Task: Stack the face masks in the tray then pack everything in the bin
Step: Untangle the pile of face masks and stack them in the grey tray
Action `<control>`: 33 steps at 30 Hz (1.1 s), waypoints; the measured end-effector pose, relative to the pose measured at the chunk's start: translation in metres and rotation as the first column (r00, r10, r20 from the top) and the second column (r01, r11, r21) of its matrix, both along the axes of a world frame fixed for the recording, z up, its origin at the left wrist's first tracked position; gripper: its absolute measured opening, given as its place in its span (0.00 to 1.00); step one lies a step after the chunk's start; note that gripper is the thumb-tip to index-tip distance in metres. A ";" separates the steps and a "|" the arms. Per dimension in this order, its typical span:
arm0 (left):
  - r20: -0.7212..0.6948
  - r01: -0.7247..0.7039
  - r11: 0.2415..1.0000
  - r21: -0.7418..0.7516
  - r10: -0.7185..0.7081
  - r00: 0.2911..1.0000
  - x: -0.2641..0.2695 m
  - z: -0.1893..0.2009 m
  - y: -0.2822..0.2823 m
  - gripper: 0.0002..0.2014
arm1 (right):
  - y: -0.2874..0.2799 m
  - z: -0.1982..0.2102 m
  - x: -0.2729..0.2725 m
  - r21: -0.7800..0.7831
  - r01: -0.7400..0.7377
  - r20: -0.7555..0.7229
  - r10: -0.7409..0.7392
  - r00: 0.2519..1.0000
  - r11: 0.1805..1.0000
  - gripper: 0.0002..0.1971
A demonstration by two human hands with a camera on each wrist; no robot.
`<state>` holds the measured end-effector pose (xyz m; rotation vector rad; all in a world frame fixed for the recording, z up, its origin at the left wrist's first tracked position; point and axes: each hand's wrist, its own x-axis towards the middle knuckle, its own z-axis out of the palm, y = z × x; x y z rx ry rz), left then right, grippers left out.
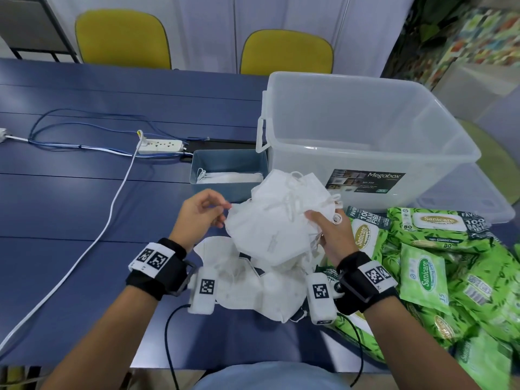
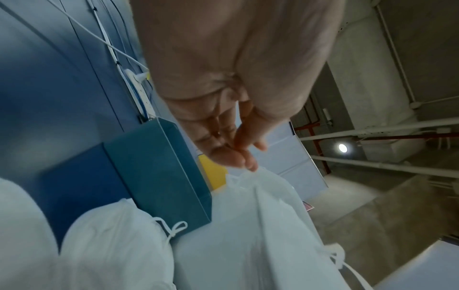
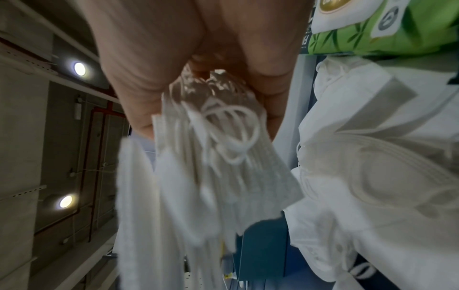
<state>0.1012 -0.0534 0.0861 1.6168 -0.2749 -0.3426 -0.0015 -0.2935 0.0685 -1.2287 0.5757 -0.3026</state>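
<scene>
My right hand (image 1: pixel 323 229) grips a bunch of white face masks (image 1: pixel 281 218) by their right ends, lifted above the table; the right wrist view shows the mask bunch (image 3: pixel 211 166) clamped between thumb and fingers. My left hand (image 1: pixel 208 209) pinches the left edge of the front mask (image 2: pixel 261 196) with its fingertips (image 2: pixel 248 164). More loose masks (image 1: pixel 253 282) lie on the table under my wrists. Just behind stands the blue tray (image 1: pixel 222 161) with a few masks (image 1: pixel 230 177) lying flat inside. The clear plastic bin (image 1: pixel 365 136) stands to its right.
Green wet-wipe packs (image 1: pixel 439 266) are heaped at the right, beside the bin's lid (image 1: pixel 478 198). A white power strip (image 1: pixel 160 146) with cables lies left of the tray. A white cord (image 1: pixel 92 240) runs across the blue table (image 1: pixel 70 192). Two yellow chairs (image 1: pixel 123 38) stand behind.
</scene>
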 end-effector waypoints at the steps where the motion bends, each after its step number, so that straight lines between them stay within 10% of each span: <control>1: -0.026 -0.032 0.999 -0.014 0.032 0.999 0.000 0.001 0.002 0.10 | -0.001 0.000 0.000 0.005 0.002 -0.004 -0.002 1.000 1.000 0.16; 3: -0.108 0.000 1.000 -0.013 -0.002 0.994 -0.001 0.000 0.000 0.06 | -0.001 -0.001 0.001 0.011 0.006 -0.006 -0.006 1.000 1.000 0.17; 7: -0.205 0.242 0.956 0.164 -0.207 0.957 -0.014 -0.009 -0.015 0.38 | 0.009 -0.001 0.003 0.013 0.008 0.004 -0.008 1.000 1.000 0.23; 12: -0.103 0.194 0.978 0.081 -0.185 0.977 -0.023 -0.011 -0.030 0.50 | 0.011 0.002 0.001 -0.038 -0.006 -0.010 0.006 1.000 0.999 0.11; 20: -0.100 0.311 0.948 0.065 -0.304 0.947 -0.023 -0.002 -0.032 0.22 | 0.011 0.003 -0.002 0.130 -0.124 0.108 0.110 0.988 0.984 0.13; 24: -0.030 0.234 0.967 0.097 -0.232 0.972 -0.025 0.003 -0.038 0.22 | 0.014 0.005 -0.003 0.156 -0.272 0.141 0.251 0.958 0.950 0.33; 33: 0.004 0.115 0.993 0.016 -0.115 0.993 -0.019 0.002 -0.038 0.14 | 0.012 -0.004 -0.003 0.107 -0.236 0.074 0.229 0.971 0.966 0.22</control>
